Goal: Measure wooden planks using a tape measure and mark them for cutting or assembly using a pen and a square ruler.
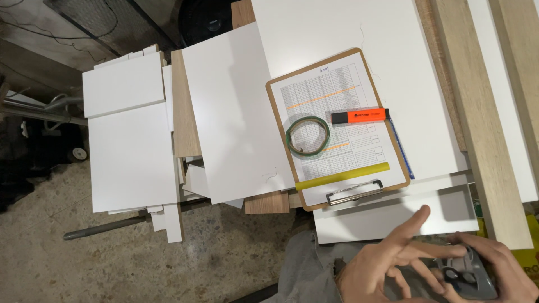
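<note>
We're down at the near edge of the bench, both hands busy with a small grey tape dispenser (469,275). Our right hand (502,269) is wrapped around its far side, fingers curled and gripping the body. Our left hand (387,264) is spread, fingers fanned out and loose, fingertips just touching the dispenser's near side, the index finger pointing up toward the boards. It holds nothing that we can make out.

It looks like we're picking at the tape end or fiddling with the roll; the exact spot is blurred. The next move, we'd judge, needs a steady hold from the right hand while the left pinches something fine.

Just beyond the hands lies a narrow white panel (393,216). Past that, a clipboard (342,126) with a printed sheet, a green rubber band (307,134) on it, an orange highlighter (359,116) beside the band, and a yellow strip (342,175) near the clip. More white boards (132,151) are stacked off to the left.
</note>
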